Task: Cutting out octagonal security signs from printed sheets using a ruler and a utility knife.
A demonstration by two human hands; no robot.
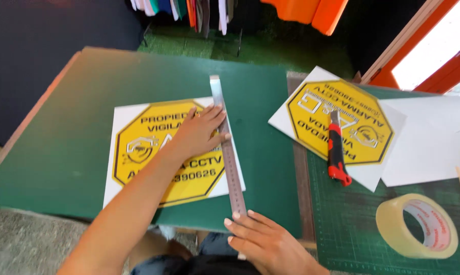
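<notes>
Pressing flat with fingers spread, the left hand [202, 133] pins a steel ruler [228, 147] along the right edge of a yellow octagonal sign sheet [163, 153] on the green table [61, 147]. The right hand [265, 243], fingers open and together, steadies the ruler's near end. A red utility knife [336, 150] lies apart on another sign [342, 122], near a tape roll [417, 225].

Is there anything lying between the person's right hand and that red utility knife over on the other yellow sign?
Nothing visible blocks it. The right hand rests at the near end of the metal ruler; between it and the red utility knife lies only bare green board and cutting mat. The tape roll sits off to the side.
</notes>
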